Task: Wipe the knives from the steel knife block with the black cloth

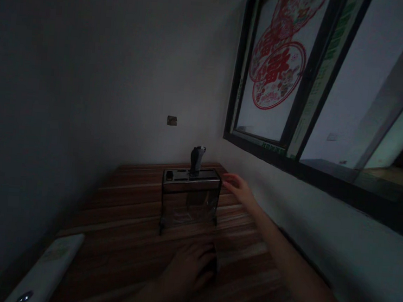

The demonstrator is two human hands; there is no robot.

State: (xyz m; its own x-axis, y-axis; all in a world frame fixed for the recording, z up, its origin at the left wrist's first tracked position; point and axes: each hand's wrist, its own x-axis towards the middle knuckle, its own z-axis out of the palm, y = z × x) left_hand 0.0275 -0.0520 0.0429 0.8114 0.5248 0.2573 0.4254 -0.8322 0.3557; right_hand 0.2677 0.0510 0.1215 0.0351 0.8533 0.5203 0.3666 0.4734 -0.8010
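The room is dim. A clear-sided knife block (189, 201) with a slotted metal top stands on the wooden table (121, 237). One dark handle (196, 160) sticks up from a slot. My right hand (237, 187) reaches out beside the block's right top corner, fingers spread, holding nothing. My left hand (188, 271) lies low on the table in front of the block, over a dark flat thing (214, 259) that I cannot make out; its fingers are curled down.
A pale oblong object (47, 269) lies at the table's near left edge. A wall runs along the left and back. A window with a red paper cutting (278, 64) fills the right wall above a ledge.
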